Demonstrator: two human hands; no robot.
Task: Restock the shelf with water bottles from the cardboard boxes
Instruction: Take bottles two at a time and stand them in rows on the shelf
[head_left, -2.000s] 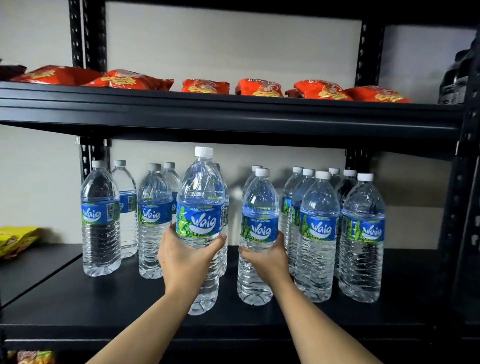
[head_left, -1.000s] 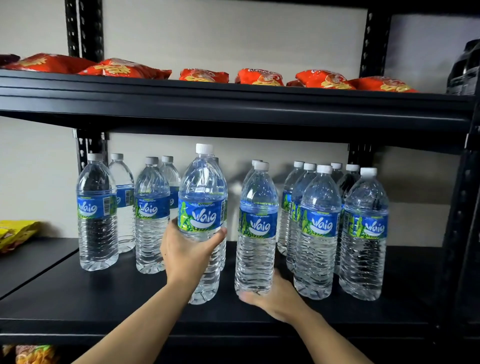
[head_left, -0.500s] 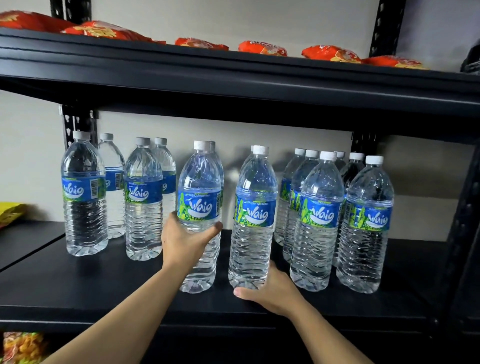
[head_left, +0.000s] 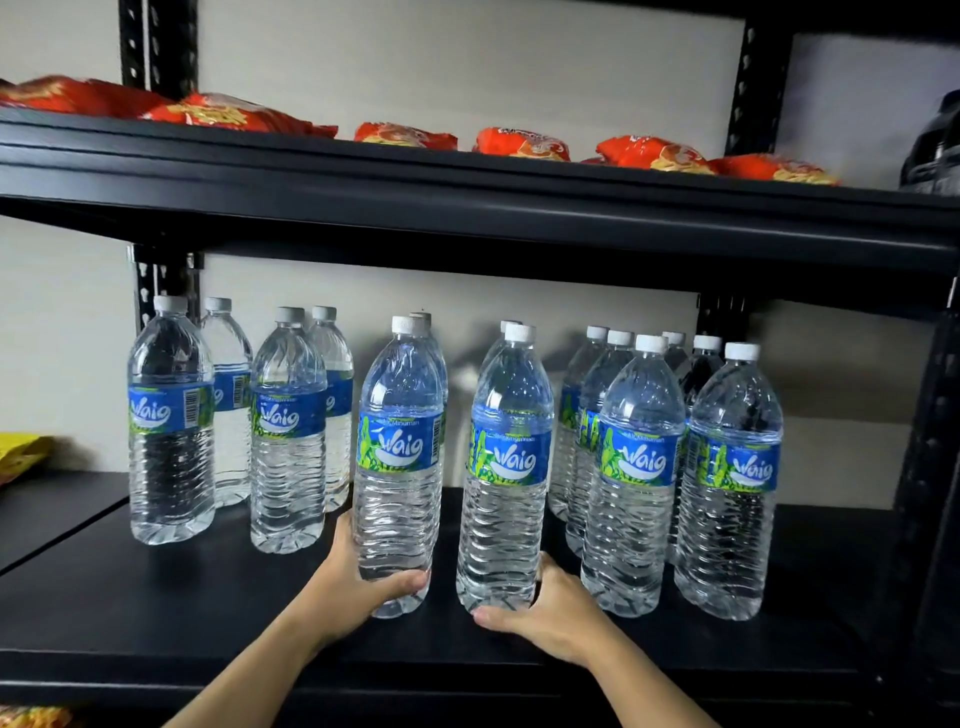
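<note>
In the head view, two clear plastic water bottles with white caps and blue-and-green labels are seen upright at the front of the black metal shelf (head_left: 156, 597). They stand in the gap between a cluster of like bottles (head_left: 171, 415) on one side and a tighter cluster (head_left: 732, 478) on the other. The left hand (head_left: 358, 587) is wrapped round the base of the left bottle (head_left: 400, 457), thumb laid across its front. The right hand (head_left: 550, 613) is curled low round the base of the right bottle (head_left: 506, 467). Whether both bases are fully seated cannot be told. The cardboard boxes are not in view.

Placing is judged to be nearly finished. Each base should be settled flat before the hold is released, and any sliding back should be done from the base (a push near the cap would likely tip so tall a bottle). The thin ribbed walls are expected to give, so a light grip is advised. Labels are best kept facing forward, in line with the neighbours.
</note>
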